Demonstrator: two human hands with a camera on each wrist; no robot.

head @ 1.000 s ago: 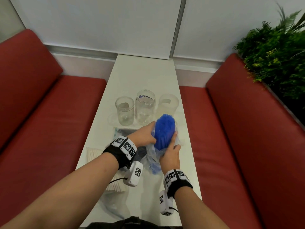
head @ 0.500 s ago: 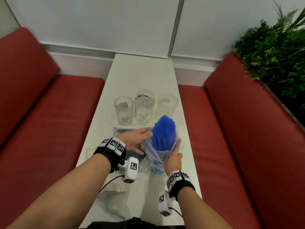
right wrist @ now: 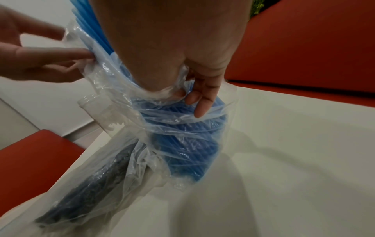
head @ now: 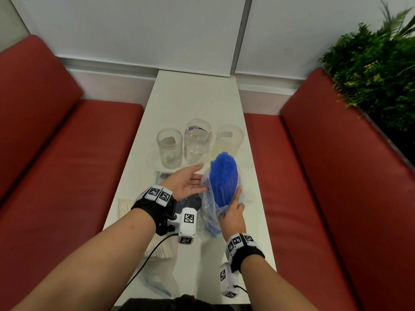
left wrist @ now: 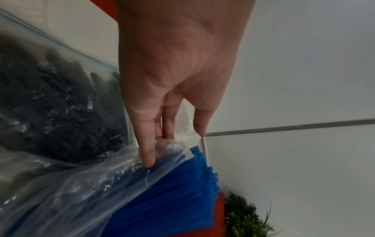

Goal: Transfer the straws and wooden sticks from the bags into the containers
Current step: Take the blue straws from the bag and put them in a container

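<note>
A bundle of blue straws (head: 223, 176) stands upright in a clear plastic bag (head: 207, 212) on the white table (head: 197, 97), with its top sticking out of the bag. My right hand (head: 233, 207) grips the bag and bundle low down, thumb up along the near side. My left hand (head: 199, 178) is flat-fingered just left of the bag, and its fingertips (left wrist: 148, 160) touch the bag's rim. Behind stand three empty containers: a small jar (head: 169, 148), a taller jar (head: 197, 141) and a frosted cup (head: 230, 138).
A zip bag of black straws (left wrist: 61, 104) lies under my left hand. A bag of pale sticks (head: 157, 248) lies at the table's left edge by my left forearm. Red benches (head: 67, 164) flank the narrow table, and a plant (head: 370, 63) is at the far right.
My left hand has come off the top of the straw bundle, drawn back left and opened. The bag sits lower, so more blue straw is bare. My right hand keeps its grip.
</note>
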